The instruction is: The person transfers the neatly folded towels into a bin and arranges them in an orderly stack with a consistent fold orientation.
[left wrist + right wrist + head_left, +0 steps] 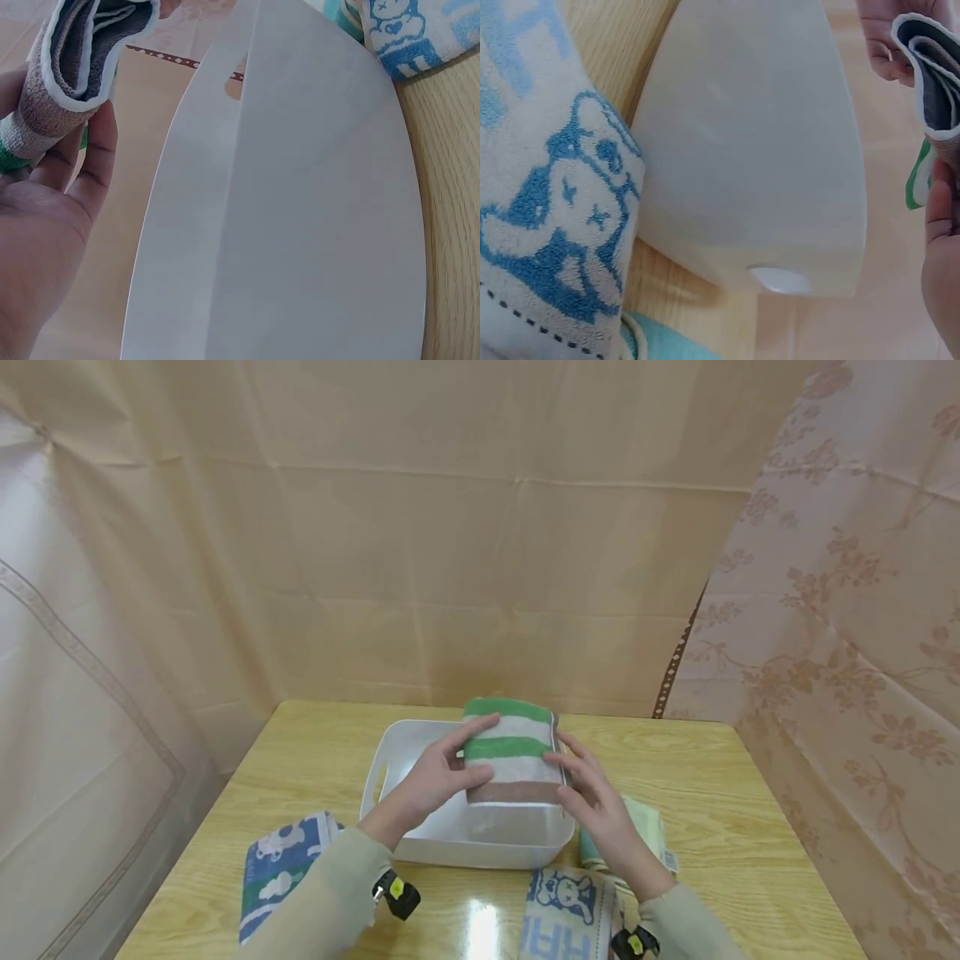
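Clerk: Item one?

Recorder: Folded terry towel striped green, white and brown, held up over the white plastic basket with handle cut-outs.

Clerk: Held how?

Recorder: Left hand, fingers curled round its left edge, thumb on the front; right hand, fingers bent, gripping the right edge.

Clerk: Remainder?

Recorder: On the wood-grain desk: blue, green and white patterned folded cloth, near left; cream terry towel with blue bear figure, near right; pale green folded cloth, right of the basket, partly behind the right forearm.
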Motion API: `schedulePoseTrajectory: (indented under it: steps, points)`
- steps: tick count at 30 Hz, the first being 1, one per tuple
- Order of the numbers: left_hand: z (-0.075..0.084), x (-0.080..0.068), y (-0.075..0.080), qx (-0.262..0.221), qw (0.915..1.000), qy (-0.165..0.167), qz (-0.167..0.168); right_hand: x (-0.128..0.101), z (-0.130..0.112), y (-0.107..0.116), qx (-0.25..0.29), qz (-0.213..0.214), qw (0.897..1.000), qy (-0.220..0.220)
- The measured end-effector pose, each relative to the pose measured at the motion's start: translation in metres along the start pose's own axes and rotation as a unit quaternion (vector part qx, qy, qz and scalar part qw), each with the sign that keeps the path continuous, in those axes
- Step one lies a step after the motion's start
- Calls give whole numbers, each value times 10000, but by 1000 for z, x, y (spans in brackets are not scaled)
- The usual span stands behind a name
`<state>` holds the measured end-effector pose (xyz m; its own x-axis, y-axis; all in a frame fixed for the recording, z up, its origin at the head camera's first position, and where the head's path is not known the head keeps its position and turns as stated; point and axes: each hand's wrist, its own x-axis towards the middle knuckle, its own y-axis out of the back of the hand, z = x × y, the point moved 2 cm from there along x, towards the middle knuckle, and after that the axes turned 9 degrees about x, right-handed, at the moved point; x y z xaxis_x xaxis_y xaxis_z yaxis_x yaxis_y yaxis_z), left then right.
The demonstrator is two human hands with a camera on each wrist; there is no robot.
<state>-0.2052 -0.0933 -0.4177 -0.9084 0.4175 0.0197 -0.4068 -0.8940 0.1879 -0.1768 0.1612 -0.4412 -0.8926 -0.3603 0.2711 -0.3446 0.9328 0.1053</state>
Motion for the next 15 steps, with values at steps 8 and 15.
schedulePoseTrajectory:
  steps: [8, 15]
  points:
    - [1, -1, -2, 375, 9984, -105, -405, 7, -4, -4, 288, -17, 9929, -1157]
    - [5, -3, -2, 429, 9965, -154, -700, 10, -2, -5, 421, -131, 9888, -1428]
